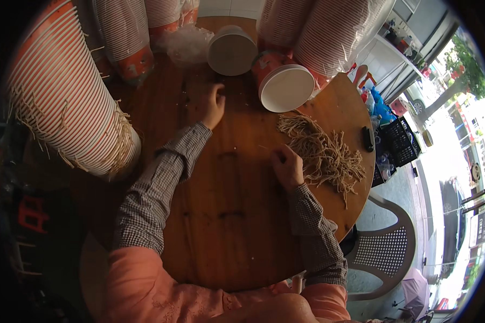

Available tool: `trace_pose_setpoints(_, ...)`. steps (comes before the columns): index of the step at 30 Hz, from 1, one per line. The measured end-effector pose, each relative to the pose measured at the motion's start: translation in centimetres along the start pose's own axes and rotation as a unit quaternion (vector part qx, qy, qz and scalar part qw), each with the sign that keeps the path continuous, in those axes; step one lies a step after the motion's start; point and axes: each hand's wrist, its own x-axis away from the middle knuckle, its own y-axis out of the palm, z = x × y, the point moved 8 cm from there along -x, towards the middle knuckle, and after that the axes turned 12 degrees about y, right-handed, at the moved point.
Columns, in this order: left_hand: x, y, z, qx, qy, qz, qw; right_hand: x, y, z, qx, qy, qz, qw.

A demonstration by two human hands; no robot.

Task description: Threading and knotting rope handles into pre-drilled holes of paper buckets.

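Observation:
My left hand (214, 107) reaches over the table just short of a white-lined paper bucket (232, 51) lying on its side. Its thumb and fingers stand apart with nothing visible between them. Nearer to me, my right hand (289, 166) is closed in a pinch beside a loose pile of tan twine strands (328, 153). One thin pale strand seems to stick out leftward from its fingertips. A second bucket (286, 89), red outside and white inside, lies open toward me beyond the pile.
A tall stack of nested buckets (73, 102) with tan strands around it leans at the left. Plastic-wrapped bucket stacks (337, 32) line the far edge, near crumpled clear plastic (186, 44). A small black object (367, 139) sits at the right edge, above a plastic chair (385, 250).

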Motion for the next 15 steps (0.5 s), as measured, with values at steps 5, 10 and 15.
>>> trace_pose_setpoints(5, -7.4, -2.7, -6.6, -0.248, 0.082, 0.013, 0.965, 0.4, 0.6, -1.2, -0.018, 0.010, -0.031, 0.999)
trace_pose_setpoints(10, -10.7, -0.1, -10.9, -0.205, 0.000, -0.002, 0.979, 0.5, 0.0, -0.8, -0.024, 0.022, -0.038, 0.999)
trace_pose_setpoints(15, -10.2, -3.9, -16.2, -0.076, -0.136, 0.089, 0.984, 0.6, 1.1, -1.3, -0.058, 0.031, -0.050, 0.997)
